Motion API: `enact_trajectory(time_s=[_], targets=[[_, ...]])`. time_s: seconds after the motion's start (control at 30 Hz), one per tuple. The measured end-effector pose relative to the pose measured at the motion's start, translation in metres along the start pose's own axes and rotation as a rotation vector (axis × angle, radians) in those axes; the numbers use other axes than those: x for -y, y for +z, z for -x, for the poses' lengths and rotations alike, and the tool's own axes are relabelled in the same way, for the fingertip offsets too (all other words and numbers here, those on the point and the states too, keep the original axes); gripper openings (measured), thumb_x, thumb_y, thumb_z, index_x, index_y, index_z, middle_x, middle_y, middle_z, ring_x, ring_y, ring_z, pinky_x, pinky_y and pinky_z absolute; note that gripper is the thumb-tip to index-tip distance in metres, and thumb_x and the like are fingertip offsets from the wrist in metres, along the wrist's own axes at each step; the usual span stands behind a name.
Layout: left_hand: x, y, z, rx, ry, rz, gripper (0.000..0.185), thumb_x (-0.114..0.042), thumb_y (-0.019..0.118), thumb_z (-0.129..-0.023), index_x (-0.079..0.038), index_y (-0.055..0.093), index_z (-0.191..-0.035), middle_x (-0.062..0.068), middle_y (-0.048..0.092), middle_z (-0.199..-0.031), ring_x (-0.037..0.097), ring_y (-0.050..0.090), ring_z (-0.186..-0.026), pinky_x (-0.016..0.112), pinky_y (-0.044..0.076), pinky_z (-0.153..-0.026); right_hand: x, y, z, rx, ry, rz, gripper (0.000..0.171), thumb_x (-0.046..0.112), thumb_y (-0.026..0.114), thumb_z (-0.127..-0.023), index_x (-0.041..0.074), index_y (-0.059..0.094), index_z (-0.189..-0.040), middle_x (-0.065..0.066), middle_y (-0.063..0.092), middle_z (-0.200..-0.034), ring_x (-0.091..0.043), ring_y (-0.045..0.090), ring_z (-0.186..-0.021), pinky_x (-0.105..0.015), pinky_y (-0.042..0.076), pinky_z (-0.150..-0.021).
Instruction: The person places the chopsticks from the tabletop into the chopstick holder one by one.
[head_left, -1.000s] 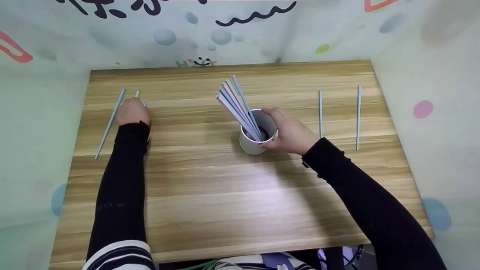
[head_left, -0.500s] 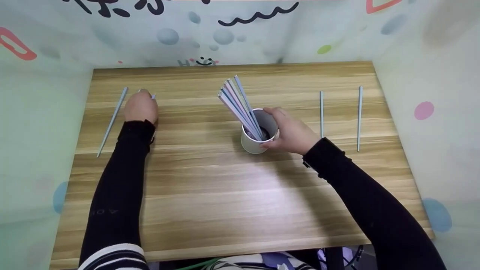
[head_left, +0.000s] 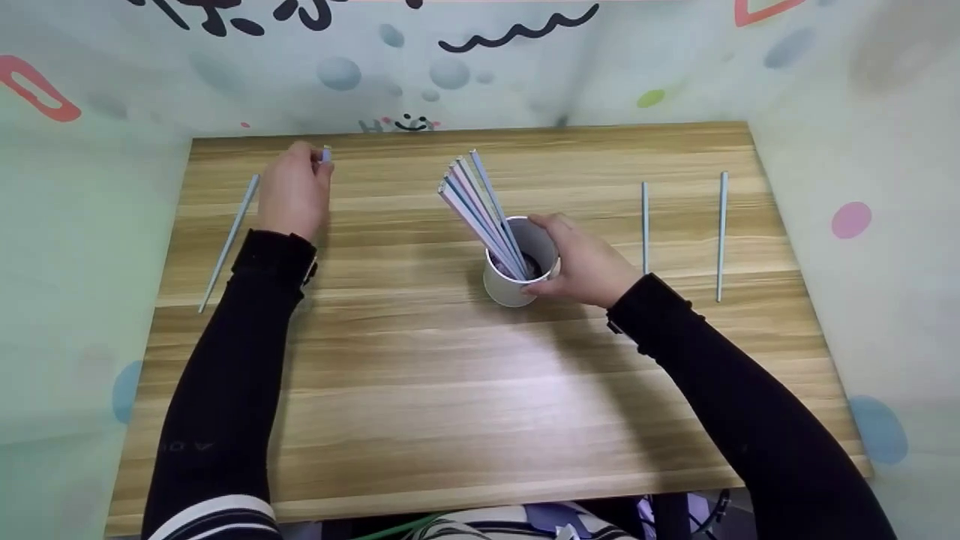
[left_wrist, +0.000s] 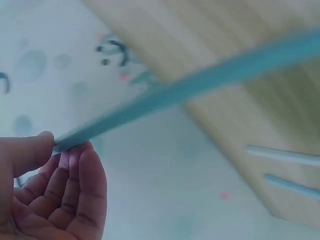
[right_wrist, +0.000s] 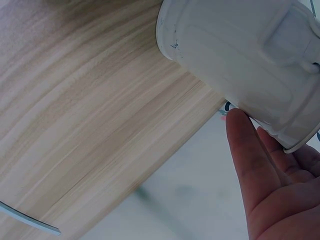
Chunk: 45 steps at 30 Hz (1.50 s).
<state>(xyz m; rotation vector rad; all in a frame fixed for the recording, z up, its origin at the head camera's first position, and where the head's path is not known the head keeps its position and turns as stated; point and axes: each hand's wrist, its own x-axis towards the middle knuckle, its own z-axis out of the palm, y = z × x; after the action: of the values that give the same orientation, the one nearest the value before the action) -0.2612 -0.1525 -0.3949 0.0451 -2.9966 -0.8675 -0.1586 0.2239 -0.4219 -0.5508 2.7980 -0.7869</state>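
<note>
My left hand (head_left: 292,191) is at the far left of the table, pinching a blue chopstick (left_wrist: 165,97) by its end between thumb and fingers. Most of that chopstick is hidden by the hand in the head view. Right of the table's middle, my right hand (head_left: 589,262) grips the rim of a white cup (head_left: 507,292), thumb in front and fingers behind. Several pastel chopsticks (head_left: 480,214) stand in the cup, leaning to the left. In the right wrist view, the side of the cup fills the upper right, with the fingers against it.
A blue chopstick (head_left: 229,244) lies left of my left hand; a pale chopstick (left_wrist: 282,154) lies near it in the left wrist view. Two more, a nearer blue chopstick (head_left: 645,225) and an outer blue chopstick (head_left: 722,236), lie right of the cup. Printed walls enclose the wooden table (head_left: 420,420).
My left hand has risen from the table and moved away and slightly right, taking up a blue chopstick. My right hand and the cup have stayed in place.
</note>
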Motion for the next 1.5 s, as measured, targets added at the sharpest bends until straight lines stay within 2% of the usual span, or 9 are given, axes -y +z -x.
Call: enact_trajectory(time_s=[0.4,0.53,0.7,0.83,0.97,1.07,1.2,1.5], targets=[[-0.051,-0.032,0.027,-0.107,0.112,0.146,0.033,-0.027,0.048,-0.107,-0.001,0.058,-0.126,0.012,0.068,-0.117,0.018,0.063,-0.101,0.029,0.051,-0.088,-0.002,0.001,0.0,-0.007,-0.005,0.002,0.102,0.038,0.091,-0.072,0.003,0.038,-0.153,-0.017,0.053,-0.144,-0.033,0.058,-0.126,-0.048,0.047,-0.11],[-0.063,-0.041,0.04,-0.166,0.168,0.203,0.031,-0.026,0.051,-0.106,-0.001,0.058,-0.123,0.011,0.069,-0.112,0.014,0.064,-0.096,0.024,0.051,-0.086,-0.003,0.002,-0.001,-0.013,-0.02,0.004,0.103,0.039,0.091,-0.072,0.001,0.039,-0.152,-0.018,0.053,-0.144,-0.033,0.056,-0.128,-0.047,0.046,-0.112],[-0.074,-0.053,0.059,-0.228,0.228,0.319,0.026,-0.022,0.055,-0.104,-0.001,0.06,-0.117,0.01,0.07,-0.108,0.006,0.065,-0.088,0.016,0.054,-0.083,-0.003,0.002,-0.002,-0.014,-0.034,0.004,0.103,0.039,0.091,-0.071,0.0,0.039,-0.151,-0.02,0.053,-0.144,-0.034,0.054,-0.13,-0.047,0.044,-0.114],[-0.082,-0.063,0.074,-0.297,0.312,0.41,0.023,-0.017,0.058,-0.103,0.003,0.061,-0.114,0.007,0.069,-0.101,0.001,0.065,-0.081,0.015,0.054,-0.078,-0.003,0.003,-0.002,-0.008,-0.02,0.006,0.102,0.039,0.091,-0.072,0.001,0.038,-0.152,-0.018,0.053,-0.143,-0.033,0.056,-0.127,-0.046,0.046,-0.112],[-0.09,-0.07,0.085,-0.352,0.402,0.494,0.019,-0.013,0.059,-0.101,0.003,0.061,-0.111,0.002,0.068,-0.096,0.005,0.067,-0.077,0.017,0.055,-0.075,-0.003,0.002,-0.001,-0.005,-0.003,0.003,0.101,0.037,0.09,-0.073,0.004,0.038,-0.153,-0.015,0.053,-0.143,-0.032,0.06,-0.123,-0.047,0.049,-0.108],[-0.095,-0.074,0.093,-0.366,0.446,0.539,0.016,-0.013,0.059,-0.101,0.001,0.061,-0.109,0.001,0.068,-0.095,0.01,0.068,-0.078,0.019,0.057,-0.075,-0.003,0.001,0.0,-0.002,0.0,0.001,0.102,0.038,0.09,-0.073,0.004,0.037,-0.153,-0.015,0.052,-0.143,-0.032,0.06,-0.123,-0.047,0.049,-0.107],[-0.102,-0.077,0.101,-0.367,0.457,0.58,0.015,-0.012,0.06,-0.1,0.0,0.06,-0.109,-0.003,0.066,-0.095,0.011,0.068,-0.079,0.019,0.057,-0.076,-0.003,0.001,-0.001,-0.001,0.002,0.007,0.103,0.038,0.09,-0.073,0.004,0.037,-0.154,-0.015,0.053,-0.142,-0.032,0.058,-0.124,-0.046,0.048,-0.109],[-0.114,-0.072,0.111,-0.344,0.506,0.638,0.015,-0.012,0.06,-0.1,0.0,0.058,-0.109,-0.006,0.065,-0.093,0.01,0.067,-0.078,0.022,0.058,-0.076,-0.002,0.001,-0.001,-0.007,-0.009,0.003,0.103,0.038,0.09,-0.073,0.001,0.038,-0.153,-0.018,0.054,-0.142,-0.033,0.057,-0.127,-0.047,0.046,-0.111]])
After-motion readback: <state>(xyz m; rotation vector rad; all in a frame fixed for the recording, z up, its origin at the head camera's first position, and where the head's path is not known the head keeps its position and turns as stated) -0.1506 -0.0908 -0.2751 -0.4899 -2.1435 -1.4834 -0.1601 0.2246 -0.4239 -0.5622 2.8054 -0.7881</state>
